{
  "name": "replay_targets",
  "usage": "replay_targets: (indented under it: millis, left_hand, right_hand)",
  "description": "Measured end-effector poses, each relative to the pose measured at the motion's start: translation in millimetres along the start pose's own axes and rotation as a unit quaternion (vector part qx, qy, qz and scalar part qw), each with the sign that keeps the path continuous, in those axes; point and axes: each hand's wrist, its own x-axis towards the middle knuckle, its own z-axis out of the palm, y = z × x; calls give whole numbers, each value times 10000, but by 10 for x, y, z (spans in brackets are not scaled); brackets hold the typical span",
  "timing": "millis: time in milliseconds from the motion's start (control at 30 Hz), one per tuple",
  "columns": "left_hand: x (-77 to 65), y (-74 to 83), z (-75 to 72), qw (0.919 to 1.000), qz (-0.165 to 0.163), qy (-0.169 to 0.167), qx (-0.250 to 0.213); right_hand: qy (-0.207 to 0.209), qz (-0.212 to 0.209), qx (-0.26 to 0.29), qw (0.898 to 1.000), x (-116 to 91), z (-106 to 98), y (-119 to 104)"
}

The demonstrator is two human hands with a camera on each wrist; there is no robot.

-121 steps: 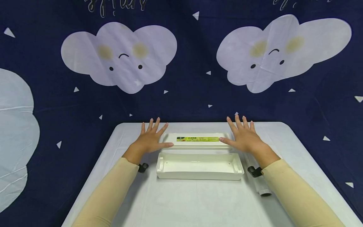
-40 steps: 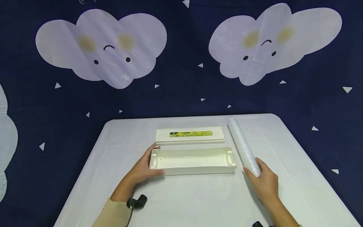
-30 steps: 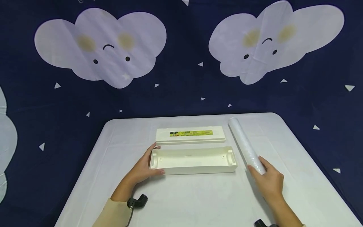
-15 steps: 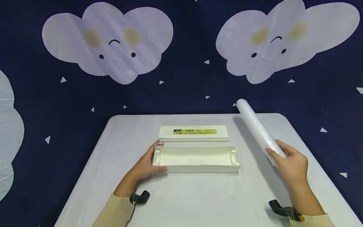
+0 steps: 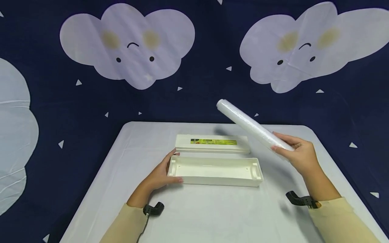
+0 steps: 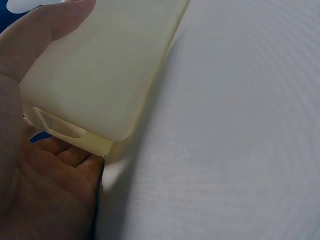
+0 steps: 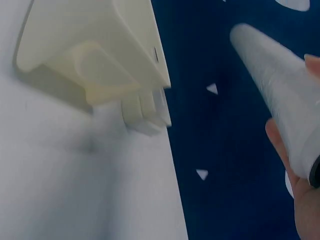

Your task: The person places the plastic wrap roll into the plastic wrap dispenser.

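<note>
My right hand (image 5: 299,153) grips the near end of a roll of cling film (image 5: 253,126), held up off the table and slanting away to the upper left. In the right wrist view the roll (image 7: 280,90) shows a dark hollow end beside the palm. My left hand (image 5: 159,173) holds the left end of a long cream box (image 5: 215,180), thumb on its front wall and fingers behind. The box is open-topped, with a holder at each inner end. From the left wrist view, the thumb (image 6: 55,22) lies along the box wall (image 6: 100,75).
Just behind the box lies its matching cream lid (image 5: 212,148), with a yellow-green label (image 5: 213,141). Everything stands on a white-covered table (image 5: 212,216). A dark blue cloth with clouds (image 5: 130,47) hangs behind the far edge.
My right hand has taken hold of the roll, lifted it from the table's right side and swung its far end left. My left hand has come down onto the box and stayed there.
</note>
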Motion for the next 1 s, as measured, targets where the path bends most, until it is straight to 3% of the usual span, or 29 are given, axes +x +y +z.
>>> replay_targets:
  millis: [200,467,667,867,1000]
  left_hand:
    - [-5,-13,10,10000,-6,-17,-7]
    - [12,-58,-11,10000,50,-55,-40]
    - [-15,-53,-19,9998,25,6,-184]
    - [-7,-42,-15,9992,169,-13,-367]
    - [3,-38,-21,9993,179,-102,-318]
  right_hand:
    - [-873,-635,793,9910,48,207,-33]
    - [-2171,-886,1224,9644,130,384,32]
    - [-2719,-809,1209,9513,183,541,13]
    - [-3343,-835,1539,9261,202,671,30]
    - [-3561,-945,1568,9163,194,720,59]
